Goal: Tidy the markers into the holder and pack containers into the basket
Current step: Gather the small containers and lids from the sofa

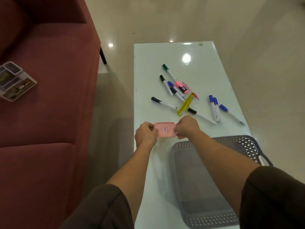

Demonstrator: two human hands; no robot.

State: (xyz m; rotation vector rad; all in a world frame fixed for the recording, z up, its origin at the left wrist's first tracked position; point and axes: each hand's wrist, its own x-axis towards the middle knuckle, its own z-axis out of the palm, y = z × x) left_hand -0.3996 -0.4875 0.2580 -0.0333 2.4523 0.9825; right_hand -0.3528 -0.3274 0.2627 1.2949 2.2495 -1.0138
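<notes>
Far left, the holder (12, 80) lies on the red sofa (49, 96), well apart from everything else and with no markers in it.

At the near left edge of the tabletop (148, 60), the left hand (146, 135) pinches the left short end of a pink container (165, 129); the right hand (185, 127) pinches the right end. Both hands are closed narrow on it, fingers curled around its rim. Whether it rests on the tabletop or is lifted just clear, I cannot tell. It looks like thin, stiff plastic, light and fairly smooth, so a grip at the two short ends, as now, should carry it level; the lid might pop if squeezed hard.

Beyond the hands, markers (170, 90) lie scattered, some crossing one another, with a yellow wrapper (185, 104) among them. They seem light and apt to roll on the glossy surface; best taken by the barrel.

Right and nearer, the grey basket (247, 144) sits just beside the container, apparently empty, its perforated walls looking rigid enough to take a drop.
</notes>
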